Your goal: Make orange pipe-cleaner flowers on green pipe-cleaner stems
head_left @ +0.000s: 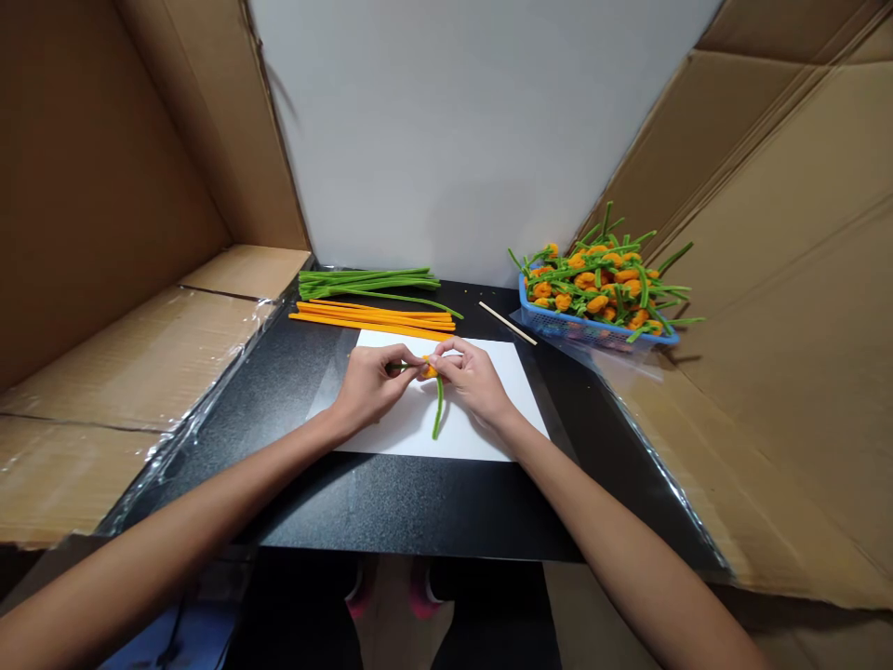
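Note:
Between my two hands, above a white sheet of paper [391, 437], is a small orange pipe-cleaner piece [431, 369] with a green pipe cleaner [438, 414] hanging down from it. My left hand [373, 383] pinches a green end at the piece's left side, thumb and forefinger together. My right hand [475, 377] is closed on the orange part from the right. The fingers hide much of the piece, so its full shape does not show.
Green pipe cleaners [369, 281] and orange pipe cleaners [377, 317] lie behind the paper. A thin wooden stick [508, 323] rests to their right. A blue basket [593, 330] holds many orange-and-green pieces. Cardboard walls [788, 307] flank the black table [335, 502].

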A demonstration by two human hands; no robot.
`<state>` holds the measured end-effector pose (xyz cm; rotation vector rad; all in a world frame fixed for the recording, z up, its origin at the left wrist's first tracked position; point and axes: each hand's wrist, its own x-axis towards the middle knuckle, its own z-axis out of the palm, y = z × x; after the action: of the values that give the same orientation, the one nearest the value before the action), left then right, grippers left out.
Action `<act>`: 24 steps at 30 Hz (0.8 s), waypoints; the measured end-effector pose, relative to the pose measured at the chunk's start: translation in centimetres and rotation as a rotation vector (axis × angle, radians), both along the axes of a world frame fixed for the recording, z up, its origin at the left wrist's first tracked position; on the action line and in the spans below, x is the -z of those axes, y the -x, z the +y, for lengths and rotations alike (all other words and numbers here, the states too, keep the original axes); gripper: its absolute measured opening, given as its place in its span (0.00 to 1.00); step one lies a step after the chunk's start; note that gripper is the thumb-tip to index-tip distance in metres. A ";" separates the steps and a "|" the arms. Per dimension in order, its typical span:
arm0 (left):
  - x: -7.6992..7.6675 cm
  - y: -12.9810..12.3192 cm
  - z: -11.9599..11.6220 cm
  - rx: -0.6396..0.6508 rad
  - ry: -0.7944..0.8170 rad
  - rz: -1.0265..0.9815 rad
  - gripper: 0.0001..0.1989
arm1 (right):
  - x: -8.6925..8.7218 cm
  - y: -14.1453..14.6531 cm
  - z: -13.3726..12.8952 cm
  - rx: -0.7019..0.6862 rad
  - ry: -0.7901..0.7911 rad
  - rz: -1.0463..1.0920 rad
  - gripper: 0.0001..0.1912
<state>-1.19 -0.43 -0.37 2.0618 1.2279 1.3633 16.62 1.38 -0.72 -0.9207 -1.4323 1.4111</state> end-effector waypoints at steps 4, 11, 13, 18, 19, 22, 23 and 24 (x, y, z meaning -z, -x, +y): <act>0.2 0.0 -0.2 0.052 -0.079 0.063 0.08 | 0.1 0.2 -0.1 0.074 -0.056 -0.061 0.16; -0.5 -0.4 -1.1 -0.080 -0.134 0.452 0.17 | 0.3 0.3 -0.2 0.220 0.033 0.035 0.18; -0.9 -0.8 -1.5 -0.163 -0.295 0.553 0.25 | 0.1 0.4 -0.3 0.235 0.099 0.118 0.19; -0.9 -1.3 -1.7 -0.175 -0.452 0.728 0.12 | -0.5 0.5 -0.7 0.222 0.230 0.207 0.21; -0.9 -1.3 -1.6 -0.165 -0.449 0.755 0.09 | -0.6 0.5 -0.7 0.211 0.243 0.208 0.22; -0.8 -1.0 -1.2 -0.165 -0.480 0.768 0.09 | -0.7 0.5 -0.7 0.180 0.240 0.173 0.22; -0.8 -0.9 -1.1 -0.166 -0.502 0.746 0.09 | -0.7 0.4 -0.7 0.189 0.222 0.155 0.22; -0.9 -0.9 -1.0 -0.162 -0.525 0.712 0.09 | -0.7 0.4 -0.7 0.208 0.195 0.138 0.22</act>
<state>-0.33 -1.46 0.52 3.0516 1.4256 1.1248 16.26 0.69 -0.03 -1.0414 -1.0789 1.4438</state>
